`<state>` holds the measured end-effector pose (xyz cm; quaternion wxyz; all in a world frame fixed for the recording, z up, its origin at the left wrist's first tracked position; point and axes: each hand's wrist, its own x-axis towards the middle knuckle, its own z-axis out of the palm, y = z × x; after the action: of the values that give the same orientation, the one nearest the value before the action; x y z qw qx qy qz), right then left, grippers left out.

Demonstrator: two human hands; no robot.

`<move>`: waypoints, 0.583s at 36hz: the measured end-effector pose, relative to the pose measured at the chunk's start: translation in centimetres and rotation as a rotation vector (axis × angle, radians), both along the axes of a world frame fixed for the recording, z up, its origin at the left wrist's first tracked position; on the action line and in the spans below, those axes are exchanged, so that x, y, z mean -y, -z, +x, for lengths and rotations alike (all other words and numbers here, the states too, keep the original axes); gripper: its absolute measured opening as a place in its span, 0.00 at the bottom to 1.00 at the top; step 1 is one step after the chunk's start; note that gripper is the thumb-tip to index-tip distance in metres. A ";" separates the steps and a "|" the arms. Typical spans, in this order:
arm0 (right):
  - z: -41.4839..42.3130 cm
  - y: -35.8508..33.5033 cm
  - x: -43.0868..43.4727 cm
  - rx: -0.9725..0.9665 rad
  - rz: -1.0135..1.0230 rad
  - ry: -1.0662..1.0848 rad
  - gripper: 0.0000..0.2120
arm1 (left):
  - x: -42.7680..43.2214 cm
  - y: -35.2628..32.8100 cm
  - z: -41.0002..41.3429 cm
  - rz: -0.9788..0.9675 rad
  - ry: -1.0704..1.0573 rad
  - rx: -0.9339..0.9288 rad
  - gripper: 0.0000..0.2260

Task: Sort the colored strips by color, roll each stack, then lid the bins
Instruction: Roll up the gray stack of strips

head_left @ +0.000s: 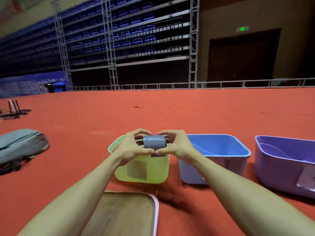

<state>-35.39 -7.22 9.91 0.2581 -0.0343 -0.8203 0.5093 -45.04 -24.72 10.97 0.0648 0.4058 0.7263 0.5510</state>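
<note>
A grey-blue roll of strips (154,143) is held in the air above the green bin (141,169). My left hand (132,147) grips its left end and my right hand (175,146) grips its right end, thumbs meeting underneath. A loose tail of the strip hangs just below the thumbs. To the right stand a blue bin (214,160) and a purple bin (286,164), both without lids. A wooden lid with a pale rim (126,213) lies on the red floor in front of the green bin.
A grey backpack (20,147) lies on the floor at the left. Dark stands (14,108) sit at the far left. Red carpet (170,113) stretches back to a low railing and metal scaffolding.
</note>
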 end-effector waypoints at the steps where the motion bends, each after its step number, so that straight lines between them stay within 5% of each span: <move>1: -1.1 -0.1 -0.1 0.009 0.002 -0.002 0.30 | 0.0 -0.1 -1.0 -0.011 -0.007 -0.007 0.25; 21: -11.0 0.8 -1.3 0.192 0.291 0.027 0.26 | -1.8 1.7 -10.8 -0.190 -0.035 -0.027 0.25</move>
<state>-46.42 -5.95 9.15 0.1878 -0.0560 -0.9056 0.3762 -55.84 -22.87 9.24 0.0833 0.3924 0.7832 0.4751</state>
